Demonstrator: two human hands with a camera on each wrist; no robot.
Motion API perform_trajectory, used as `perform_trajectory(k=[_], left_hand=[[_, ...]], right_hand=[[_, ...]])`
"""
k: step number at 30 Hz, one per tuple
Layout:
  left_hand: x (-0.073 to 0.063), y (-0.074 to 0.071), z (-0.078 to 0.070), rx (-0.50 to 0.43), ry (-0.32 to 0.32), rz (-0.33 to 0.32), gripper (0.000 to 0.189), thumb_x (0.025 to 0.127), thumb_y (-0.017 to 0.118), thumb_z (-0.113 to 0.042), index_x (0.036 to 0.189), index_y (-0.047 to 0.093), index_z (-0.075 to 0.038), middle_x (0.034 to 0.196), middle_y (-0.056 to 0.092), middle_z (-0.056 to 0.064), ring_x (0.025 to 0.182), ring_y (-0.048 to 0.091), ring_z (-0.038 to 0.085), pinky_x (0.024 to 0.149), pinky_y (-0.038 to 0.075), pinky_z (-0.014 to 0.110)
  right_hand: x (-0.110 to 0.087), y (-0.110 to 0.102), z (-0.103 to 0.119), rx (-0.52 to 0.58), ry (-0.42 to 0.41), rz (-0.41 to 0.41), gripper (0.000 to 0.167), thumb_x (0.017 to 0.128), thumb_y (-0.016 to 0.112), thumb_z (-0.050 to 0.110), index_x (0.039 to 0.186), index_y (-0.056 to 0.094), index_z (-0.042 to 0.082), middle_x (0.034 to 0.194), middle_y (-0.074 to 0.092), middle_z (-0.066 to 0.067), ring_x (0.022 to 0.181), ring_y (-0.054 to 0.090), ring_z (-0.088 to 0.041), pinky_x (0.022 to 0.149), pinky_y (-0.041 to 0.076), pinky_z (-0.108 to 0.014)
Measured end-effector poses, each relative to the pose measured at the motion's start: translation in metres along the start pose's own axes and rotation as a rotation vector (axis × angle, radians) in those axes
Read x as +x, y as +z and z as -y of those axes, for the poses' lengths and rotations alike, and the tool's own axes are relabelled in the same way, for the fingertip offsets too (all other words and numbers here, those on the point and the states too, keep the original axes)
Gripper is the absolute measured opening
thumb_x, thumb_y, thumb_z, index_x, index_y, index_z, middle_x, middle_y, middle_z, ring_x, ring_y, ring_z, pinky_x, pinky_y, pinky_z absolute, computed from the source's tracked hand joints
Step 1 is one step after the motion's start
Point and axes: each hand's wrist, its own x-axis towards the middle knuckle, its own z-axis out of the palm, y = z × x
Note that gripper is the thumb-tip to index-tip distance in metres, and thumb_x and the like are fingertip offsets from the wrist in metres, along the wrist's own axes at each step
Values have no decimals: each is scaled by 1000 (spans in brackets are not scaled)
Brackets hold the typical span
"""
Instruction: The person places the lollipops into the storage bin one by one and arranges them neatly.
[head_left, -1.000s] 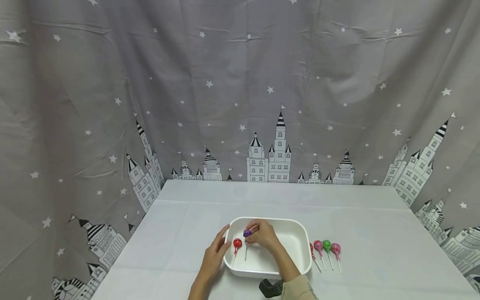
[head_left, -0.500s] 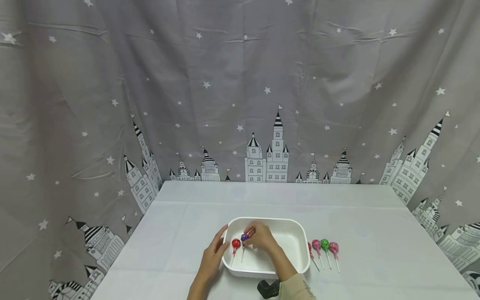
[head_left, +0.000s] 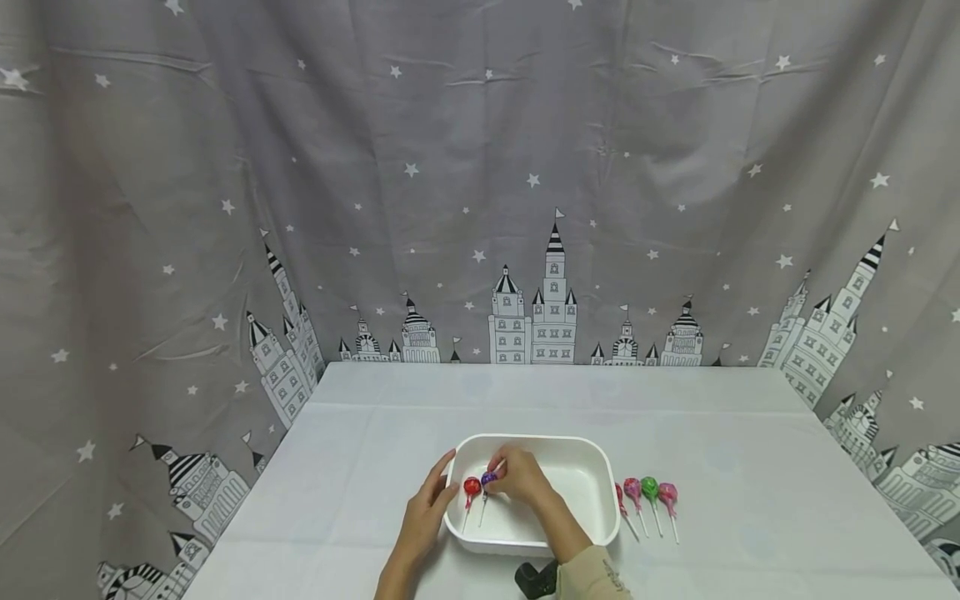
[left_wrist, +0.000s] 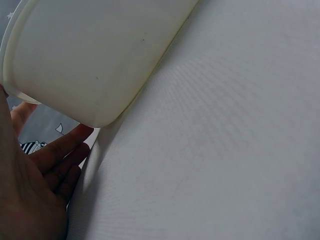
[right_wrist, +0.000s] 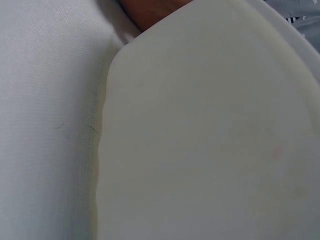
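Note:
In the head view my right hand [head_left: 521,475] reaches into the white plastic tub [head_left: 592,450] and pinches a purple-wrapped lollipop [head_left: 489,478] at its head. Its stick points toward me, close over the tub floor. Just left of it lies a red lollipop [head_left: 472,486], stick also toward me. My left hand [head_left: 423,517] holds the tub's left side, thumb over the rim and the other fingers along the outside. The left wrist view shows those fingers [left_wrist: 62,147] against the outer wall near the base. The tub wall [right_wrist: 200,125] hides the right hand's fingers in the right wrist view.
Right of the tub, lollipops lie in a row: a red one [head_left: 620,496] partly hidden by the rim, a pink one [head_left: 633,488], a green one [head_left: 650,490] and another pink one [head_left: 667,493]. A dark device [head_left: 536,581] is by the right sleeve. A grey castle-print curtain [head_left: 480,183] backs the white table [head_left: 360,467].
My right hand has moved the purple lollipop left and toward me, down beside the red one. The left hand stays at the tub's side. The head view has shifted slightly.

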Motion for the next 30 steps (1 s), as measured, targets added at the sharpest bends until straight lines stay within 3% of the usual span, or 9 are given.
perform_trajectory(k=[10, 22, 30], left_hand=[[2, 1, 2, 13, -7, 4, 46, 93, 52, -30, 138, 43, -28, 118, 59, 19, 108, 56, 34, 91, 40, 56], [3, 0, -3, -1, -33, 5, 46, 93, 52, -31, 138, 42, -29, 132, 47, 22, 118, 46, 41, 95, 34, 58], [2, 4, -1, 4, -61, -15, 46, 92, 54, -31, 137, 44, -31, 130, 50, 21, 116, 49, 40, 95, 36, 58]], right_hand=[[0, 0, -1, -9, 9, 6, 25, 68, 78, 0, 86, 62, 2, 64, 53, 1, 57, 47, -9, 51, 42, -21], [-7, -13, 3, 14, 30, -39, 33, 65, 78, -2, 93, 61, 0, 72, 58, -7, 59, 49, -12, 50, 44, -23], [-20, -24, 6, 43, -37, -98, 29, 70, 77, 2, 95, 63, 1, 78, 60, -8, 68, 54, -13, 61, 45, -24]])
